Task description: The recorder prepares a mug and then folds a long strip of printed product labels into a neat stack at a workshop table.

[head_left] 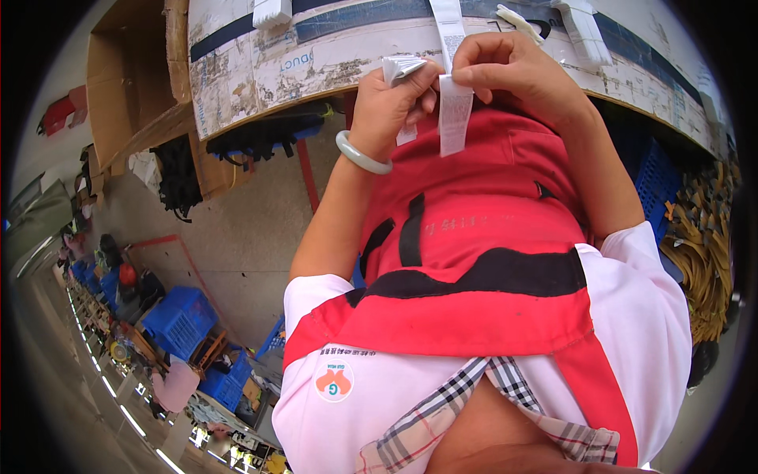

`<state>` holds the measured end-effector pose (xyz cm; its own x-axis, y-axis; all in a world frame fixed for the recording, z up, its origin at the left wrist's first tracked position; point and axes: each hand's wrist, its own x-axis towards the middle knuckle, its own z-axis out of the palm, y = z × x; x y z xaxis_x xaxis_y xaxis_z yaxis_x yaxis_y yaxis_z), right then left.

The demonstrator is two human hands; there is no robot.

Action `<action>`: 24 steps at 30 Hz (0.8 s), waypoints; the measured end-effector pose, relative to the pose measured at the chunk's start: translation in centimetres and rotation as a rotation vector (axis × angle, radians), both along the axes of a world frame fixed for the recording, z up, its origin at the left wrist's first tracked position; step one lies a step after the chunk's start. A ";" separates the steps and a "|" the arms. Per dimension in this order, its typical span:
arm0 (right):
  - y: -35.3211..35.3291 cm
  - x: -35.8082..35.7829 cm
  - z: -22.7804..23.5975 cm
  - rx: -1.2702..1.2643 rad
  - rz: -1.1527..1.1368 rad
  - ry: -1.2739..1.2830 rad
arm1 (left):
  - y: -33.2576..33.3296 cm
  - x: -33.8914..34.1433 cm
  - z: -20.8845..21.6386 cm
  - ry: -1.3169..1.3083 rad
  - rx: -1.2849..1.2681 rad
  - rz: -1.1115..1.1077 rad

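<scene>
In the head view, the left hand (385, 103) closes round folded white labels (401, 68) and, just beside it, the right hand (523, 69) pinches a printed label strip (454, 118), seemingly to steady it, with the tabletop (257, 88) just beyond both hands

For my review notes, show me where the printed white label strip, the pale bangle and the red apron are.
Printed white label strip (455, 118): head view, on its hanging lower part.
Pale bangle (360, 158): head view, on the visible band.
Red apron (474, 207): head view, on the front fabric.
</scene>
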<state>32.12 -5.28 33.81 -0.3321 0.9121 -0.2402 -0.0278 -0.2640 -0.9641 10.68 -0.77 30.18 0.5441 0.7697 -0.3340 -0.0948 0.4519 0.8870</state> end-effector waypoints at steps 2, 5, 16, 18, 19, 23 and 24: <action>-0.4 -0.8 0.3 -0.067 0.032 0.108 | 0.3 -0.5 -0.5 -0.198 -0.137 -0.131; -0.8 -2.4 -0.6 0.082 -0.191 -0.156 | 0.1 -0.4 -0.3 -0.200 -0.256 -0.295; 3.5 0.1 -5.0 0.421 -0.473 -0.726 | -0.2 0.0 -2.1 -0.167 -0.158 -0.073; 2.9 0.0 -4.7 0.640 -0.467 -0.764 | -0.2 0.1 -2.1 -0.111 -0.091 -0.014; 2.5 0.0 -4.5 0.640 -0.464 -0.763 | -0.2 0.4 -2.1 -0.002 0.159 0.090; 0.9 -1.3 -2.4 0.513 -0.287 -0.492 | 0.6 0.5 -1.8 0.065 0.698 0.223; 0.7 -1.6 -1.9 0.490 -0.278 -0.367 | 0.9 0.4 -1.7 0.022 0.796 0.190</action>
